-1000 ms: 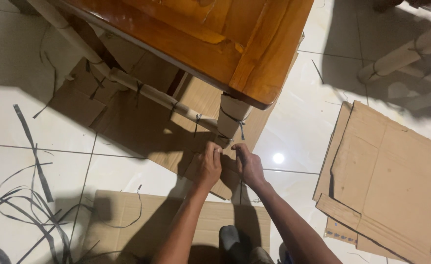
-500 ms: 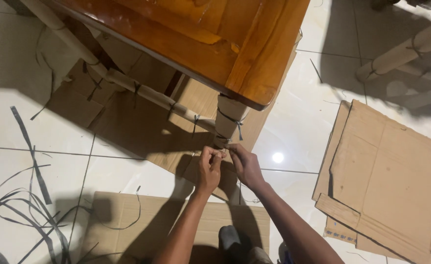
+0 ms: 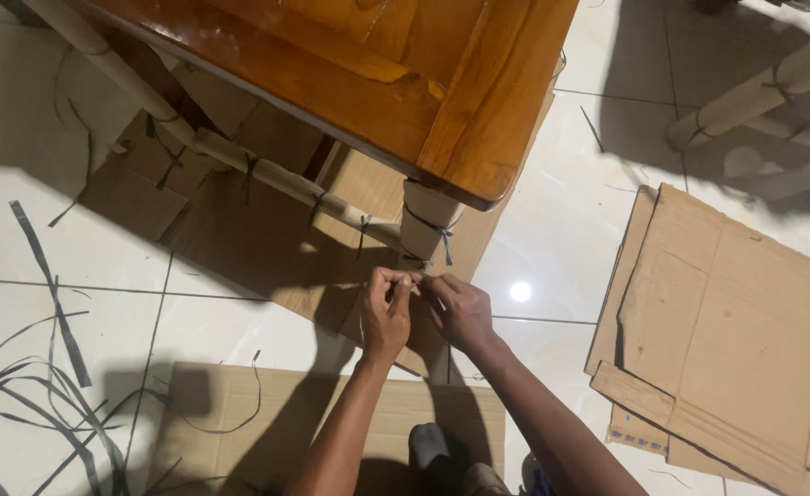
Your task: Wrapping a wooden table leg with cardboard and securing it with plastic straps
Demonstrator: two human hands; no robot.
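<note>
A glossy orange-brown wooden table (image 3: 405, 83) fills the top of the view. Its leg (image 3: 426, 218) is wrapped in pale paper and tied with dark strap. Both my hands meet at the foot of that leg. My left hand (image 3: 385, 310) pinches a thin dark strap (image 3: 407, 287) between thumb and fingers. My right hand (image 3: 461, 310) grips the same strap from the other side, fingers closed. A paper-wrapped crossbar (image 3: 276, 176) with several strap ties runs left from the leg. My sock-clad foot (image 3: 428, 452) shows at the bottom.
Flat cardboard (image 3: 267, 239) lies under the table, another sheet (image 3: 276, 413) under my arms, and a large piece (image 3: 726, 331) at the right. Loose dark straps (image 3: 37, 386) sprawl on the white tiles at the left. A second wrapped furniture leg (image 3: 754, 87) stands at the upper right.
Both hands have moved up a little toward the foot of the leg and drawn together. The left hand's fingers have closed into a pinch on the strap.
</note>
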